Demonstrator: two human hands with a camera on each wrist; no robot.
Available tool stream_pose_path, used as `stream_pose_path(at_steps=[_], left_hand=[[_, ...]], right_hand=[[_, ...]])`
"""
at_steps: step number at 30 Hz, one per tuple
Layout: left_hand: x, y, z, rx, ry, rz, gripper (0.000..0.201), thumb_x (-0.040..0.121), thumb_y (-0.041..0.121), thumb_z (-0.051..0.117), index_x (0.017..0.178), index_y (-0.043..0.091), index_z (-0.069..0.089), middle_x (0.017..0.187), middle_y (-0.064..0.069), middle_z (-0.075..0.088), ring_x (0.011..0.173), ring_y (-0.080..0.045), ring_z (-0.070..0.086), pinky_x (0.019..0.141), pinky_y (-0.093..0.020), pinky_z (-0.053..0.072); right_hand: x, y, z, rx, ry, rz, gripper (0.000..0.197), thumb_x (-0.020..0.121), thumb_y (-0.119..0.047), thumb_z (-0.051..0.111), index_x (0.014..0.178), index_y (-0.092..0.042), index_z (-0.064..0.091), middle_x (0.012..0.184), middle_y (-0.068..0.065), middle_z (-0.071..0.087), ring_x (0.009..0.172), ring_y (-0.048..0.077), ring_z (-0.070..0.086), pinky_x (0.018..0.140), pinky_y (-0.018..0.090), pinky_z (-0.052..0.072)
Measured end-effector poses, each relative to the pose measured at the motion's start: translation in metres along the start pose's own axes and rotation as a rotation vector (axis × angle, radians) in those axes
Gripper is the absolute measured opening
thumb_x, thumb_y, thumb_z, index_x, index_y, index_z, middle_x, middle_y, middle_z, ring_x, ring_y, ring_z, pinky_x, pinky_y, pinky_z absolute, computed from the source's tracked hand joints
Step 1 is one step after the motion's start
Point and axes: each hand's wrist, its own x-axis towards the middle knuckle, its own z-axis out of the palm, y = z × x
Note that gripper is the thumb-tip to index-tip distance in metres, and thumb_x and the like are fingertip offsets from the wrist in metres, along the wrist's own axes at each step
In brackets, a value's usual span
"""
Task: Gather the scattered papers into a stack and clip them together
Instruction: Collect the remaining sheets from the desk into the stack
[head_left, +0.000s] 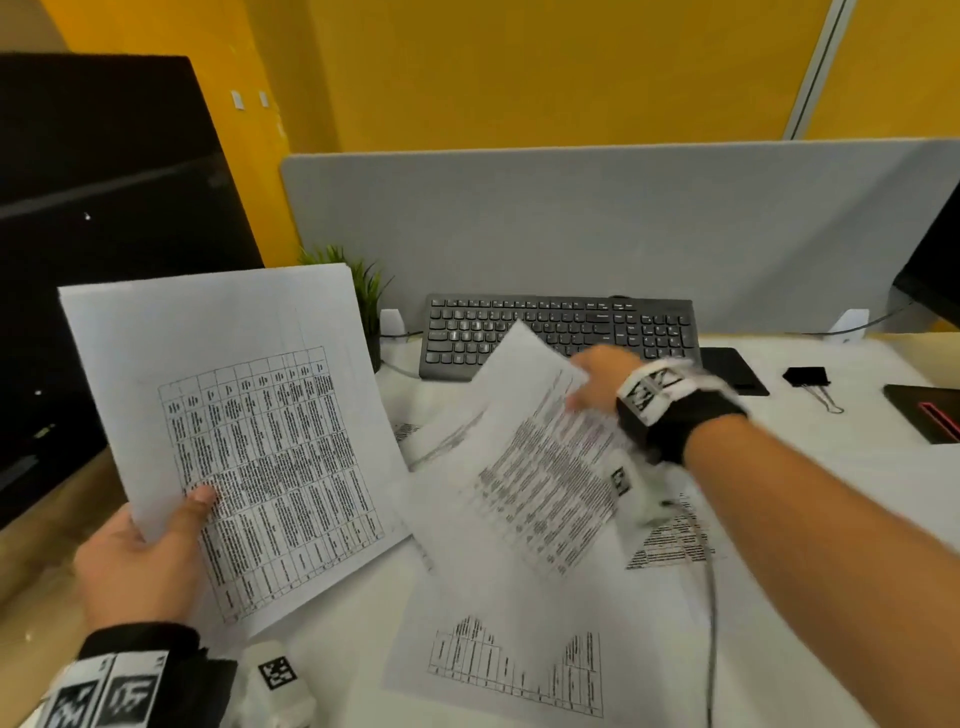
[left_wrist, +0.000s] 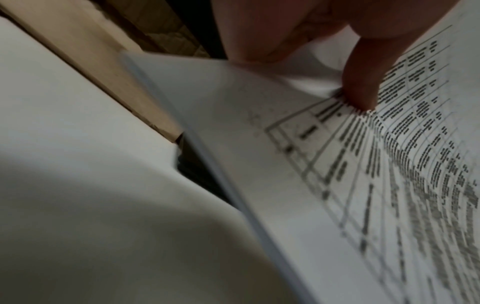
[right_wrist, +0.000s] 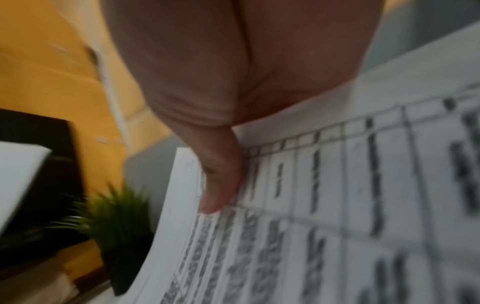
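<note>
My left hand (head_left: 150, 540) holds a stack of printed sheets (head_left: 239, 415) by its near left corner, raised off the desk, thumb on top; in the left wrist view the thumb (left_wrist: 361, 82) presses the stack of printed sheets (left_wrist: 311, 164). My right hand (head_left: 597, 379) pinches one printed sheet (head_left: 535, 457) lifted above the desk, thumb (right_wrist: 221, 181) on the printed sheet (right_wrist: 337, 205) near its edge. More loose papers (head_left: 498, 649) lie on the desk. A black binder clip (head_left: 808, 376) rests at the right, apart from both hands.
A black keyboard (head_left: 561, 327) lies at the back before a grey partition (head_left: 623, 228). A small green plant (head_left: 363, 291) stands behind the stack. A dark monitor (head_left: 104, 234) is at the left; a black pad (head_left: 732, 369) and a dark device (head_left: 930, 415) at right.
</note>
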Motion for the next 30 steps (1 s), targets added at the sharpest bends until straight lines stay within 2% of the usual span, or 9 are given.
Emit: stream_pose_path(at_steps=[5,10,12,14,18,21,25,28,30], left_hand=[[0.009,0.022,-0.001,0.081,-0.048,0.089,0.042,0.081,0.047,0.062,0.096,0.008,0.062,0.103,-0.03,0.062,0.095,-0.047,0.059,0.085,-0.055,0.045],[-0.029,0.063,0.038,0.101,-0.159,0.264,0.019,0.083,0.031,0.068,0.075,0.016,0.061,0.078,-0.015,0.063,0.071,-0.026,0.06,0.069,-0.037,0.051],[-0.048,0.071,0.052,0.066,-0.25,0.302,0.037,0.08,0.028,0.064,0.068,-0.005,0.054,0.066,-0.023,0.057,0.061,-0.021,0.052,0.059,-0.031,0.041],[-0.059,0.074,0.058,-0.031,-0.277,0.252,0.047,0.082,0.033,0.062,0.065,-0.009,0.05,0.065,-0.027,0.054,0.064,-0.02,0.048,0.059,-0.032,0.036],[-0.065,0.067,0.056,-0.384,-0.462,-0.109,0.041,0.094,0.055,0.034,0.087,0.027,0.062,0.095,0.002,0.065,0.083,-0.011,0.062,0.071,-0.033,0.047],[-0.069,0.067,0.056,-0.226,-0.509,0.079,0.02,0.084,0.034,0.063,0.102,0.024,0.063,0.098,0.008,0.068,0.083,-0.005,0.067,0.071,-0.026,0.052],[-0.058,0.061,0.051,0.054,-0.248,0.184,0.033,0.085,0.017,0.066,0.115,0.005,0.061,0.103,-0.008,0.063,0.093,-0.025,0.06,0.082,-0.035,0.043],[-0.036,0.042,0.031,0.127,-0.115,0.125,0.034,0.086,0.023,0.066,0.114,0.005,0.061,0.11,-0.018,0.065,0.101,-0.035,0.06,0.09,-0.044,0.045],[-0.026,0.029,0.019,0.146,-0.069,0.128,0.04,0.083,0.031,0.068,0.114,0.008,0.061,0.113,-0.02,0.066,0.104,-0.036,0.062,0.093,-0.046,0.045]], right_hand=[[-0.052,-0.037,-0.085,-0.442,0.209,-0.384,0.017,0.088,-0.023,0.061,0.102,-0.015,0.068,0.108,0.009,0.058,0.101,0.028,0.056,0.082,0.034,0.044],[-0.069,-0.091,-0.094,-0.515,0.411,-0.769,0.028,0.087,-0.027,0.062,0.104,-0.006,0.066,0.149,0.016,0.028,0.137,0.034,0.027,0.107,0.049,0.032],[-0.065,-0.108,-0.089,-0.532,0.474,-0.833,0.032,0.086,-0.029,0.062,0.109,-0.007,0.064,0.148,0.018,0.031,0.136,0.034,0.029,0.107,0.049,0.032],[-0.06,-0.116,-0.087,-0.491,0.453,-0.78,0.032,0.086,-0.03,0.063,0.111,-0.011,0.061,0.132,0.016,0.045,0.121,0.033,0.045,0.097,0.041,0.039],[-0.053,-0.118,-0.086,-0.345,0.369,-0.745,0.012,0.085,-0.019,0.064,0.096,-0.015,0.061,0.106,0.009,0.061,0.1,0.029,0.058,0.087,0.04,0.047],[-0.053,-0.123,-0.078,-0.252,0.316,-0.754,0.009,0.084,-0.012,0.061,0.092,-0.016,0.062,0.1,0.006,0.066,0.091,0.026,0.061,0.082,0.04,0.051],[-0.047,-0.117,-0.074,0.025,0.452,-0.738,0.032,0.083,-0.023,0.067,0.112,-0.016,0.055,0.104,-0.002,0.054,0.093,0.013,0.05,0.084,0.028,0.042],[-0.028,-0.084,-0.051,0.185,0.561,-0.381,0.036,0.086,-0.014,0.062,0.119,-0.015,0.051,0.111,0.005,0.059,0.094,0.021,0.057,0.08,0.029,0.046],[-0.022,-0.06,-0.012,0.108,0.34,-0.077,0.02,0.089,-0.013,0.056,0.108,-0.009,0.056,0.109,0.011,0.062,0.083,0.024,0.061,0.064,0.022,0.045]])
